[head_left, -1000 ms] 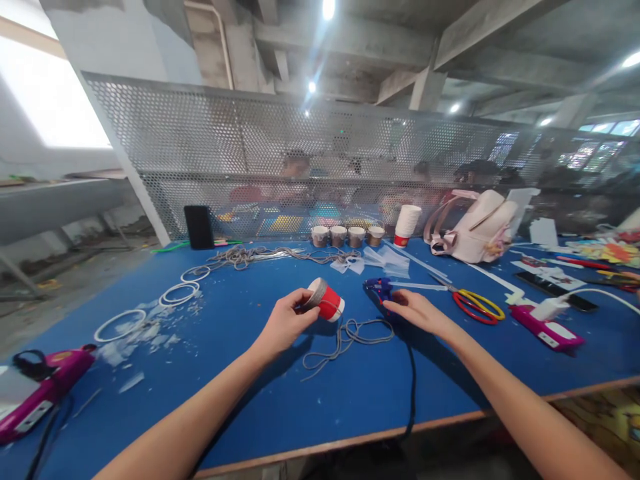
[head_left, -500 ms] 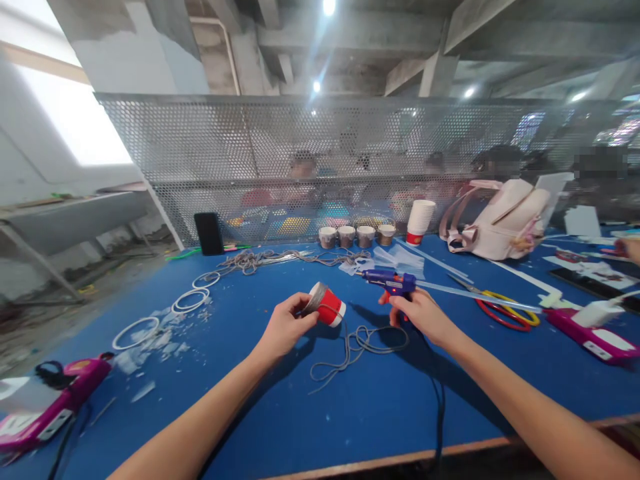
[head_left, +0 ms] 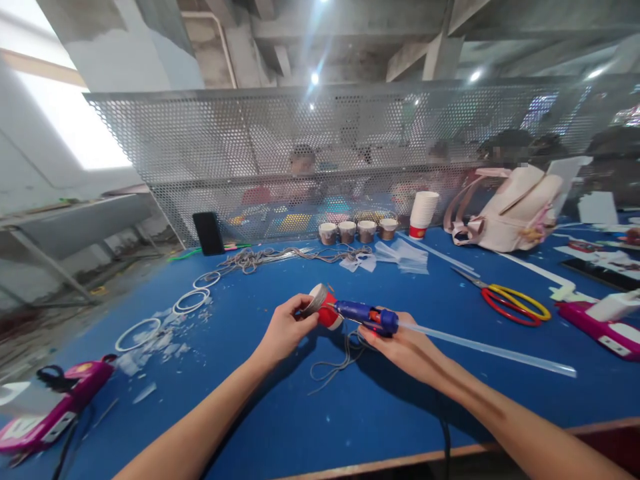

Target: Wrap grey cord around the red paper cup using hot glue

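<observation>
The left hand (head_left: pixel 286 328) grips a small red paper cup partly wound in grey cord (head_left: pixel 323 307), tilted on its side just above the blue bench (head_left: pixel 250 413) at the centre of the frame. The right hand (head_left: pixel 400 343) is closed around a blue hot glue gun (head_left: pixel 367 316) with a long clear glue stick (head_left: pixel 490 349) trailing to the right. A second ago that gun lay on the bench under the right hand; half a second ago it was lifted; now its nozzle touches the cup's side, so, as I judge it, glue is about to go on there. The loose grey cord (head_left: pixel 340 360) lies below the cup
</observation>
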The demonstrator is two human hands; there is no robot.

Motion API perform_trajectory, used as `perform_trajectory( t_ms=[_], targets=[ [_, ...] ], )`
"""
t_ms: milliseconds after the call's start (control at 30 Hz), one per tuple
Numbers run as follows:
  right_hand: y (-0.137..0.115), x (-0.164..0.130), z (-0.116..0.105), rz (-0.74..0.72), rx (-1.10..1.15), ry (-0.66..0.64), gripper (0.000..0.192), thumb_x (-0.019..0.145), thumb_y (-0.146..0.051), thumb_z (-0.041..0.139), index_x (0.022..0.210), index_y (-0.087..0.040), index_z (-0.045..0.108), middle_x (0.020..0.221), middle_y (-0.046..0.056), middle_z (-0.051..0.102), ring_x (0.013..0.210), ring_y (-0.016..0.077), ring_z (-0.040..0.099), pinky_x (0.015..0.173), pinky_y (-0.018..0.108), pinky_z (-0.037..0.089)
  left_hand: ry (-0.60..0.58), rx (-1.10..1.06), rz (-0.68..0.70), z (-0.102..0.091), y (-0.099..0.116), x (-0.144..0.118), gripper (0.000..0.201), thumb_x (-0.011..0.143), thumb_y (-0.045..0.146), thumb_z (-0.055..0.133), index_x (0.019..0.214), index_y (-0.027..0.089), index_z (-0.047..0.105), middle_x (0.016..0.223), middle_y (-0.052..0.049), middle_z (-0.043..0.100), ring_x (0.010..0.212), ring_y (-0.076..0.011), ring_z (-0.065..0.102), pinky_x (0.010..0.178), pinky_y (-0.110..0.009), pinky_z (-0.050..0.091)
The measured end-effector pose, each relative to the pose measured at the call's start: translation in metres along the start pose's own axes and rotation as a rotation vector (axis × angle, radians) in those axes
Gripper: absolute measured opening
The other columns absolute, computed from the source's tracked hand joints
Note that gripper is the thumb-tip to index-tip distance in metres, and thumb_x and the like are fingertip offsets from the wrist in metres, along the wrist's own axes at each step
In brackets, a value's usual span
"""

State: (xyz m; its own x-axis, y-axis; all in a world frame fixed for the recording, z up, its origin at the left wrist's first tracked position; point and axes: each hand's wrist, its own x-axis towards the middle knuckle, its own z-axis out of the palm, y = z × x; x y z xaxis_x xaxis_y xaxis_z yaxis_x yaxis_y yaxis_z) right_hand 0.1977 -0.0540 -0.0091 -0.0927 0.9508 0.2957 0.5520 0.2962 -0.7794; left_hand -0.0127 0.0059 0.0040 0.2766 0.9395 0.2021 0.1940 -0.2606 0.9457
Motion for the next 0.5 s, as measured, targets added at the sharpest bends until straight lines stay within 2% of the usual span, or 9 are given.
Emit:
perform_trajectory(
  t_ms=[233,400,500],
  targets=[
    [0.0015,-0.0002,0.0075,-0.006,-0.115,0.03,0.021,0.079,-0.038,0.052,0.07,-0.019,0.054,0.06,-0.001,0.056,0.051,0.0124,0.046,0.049,0.023,0.037,0.0,0.036,0.017,0.0024,0.0031,-0.0029,0.012,0.063,0.022,0.062,0.072,0.015,0.064,0.064,0.003,0.059,0.058,-0.0102,0.049,0.056,-0.022,0.039],
    [-0.0038,-0.0045,0.0063,-0.197,-0.233,-0.025,0.021,0.085,-0.031,0.044,0.069,-0.019,0.051,0.065,0.003,0.058,0.056,0.0142,0.051,0.055,0.024,0.039,-0.002,0.068,0.018,0.0023,0.0042,-0.0031,0.01,0.064,0.022,0.061,0.072,0.015,0.063,0.064,0.003,0.06,0.057,-0.0103,0.049,0.056,-0.022,0.039],
    [-0.0039,-0.0067,0.0045,-0.212,-0.239,0.02,0.021,0.086,-0.03,0.044,0.068,-0.019,0.05,0.062,0.001,0.057,0.052,0.0122,0.048,0.053,0.023,0.037,-0.002,0.07,0.016,0.0023,0.0047,-0.0033,0.01,0.064,0.022,0.06,0.072,0.016,0.064,0.064,0.003,0.06,0.057,-0.0101,0.049,0.056,-0.021,0.04]
  ],
)
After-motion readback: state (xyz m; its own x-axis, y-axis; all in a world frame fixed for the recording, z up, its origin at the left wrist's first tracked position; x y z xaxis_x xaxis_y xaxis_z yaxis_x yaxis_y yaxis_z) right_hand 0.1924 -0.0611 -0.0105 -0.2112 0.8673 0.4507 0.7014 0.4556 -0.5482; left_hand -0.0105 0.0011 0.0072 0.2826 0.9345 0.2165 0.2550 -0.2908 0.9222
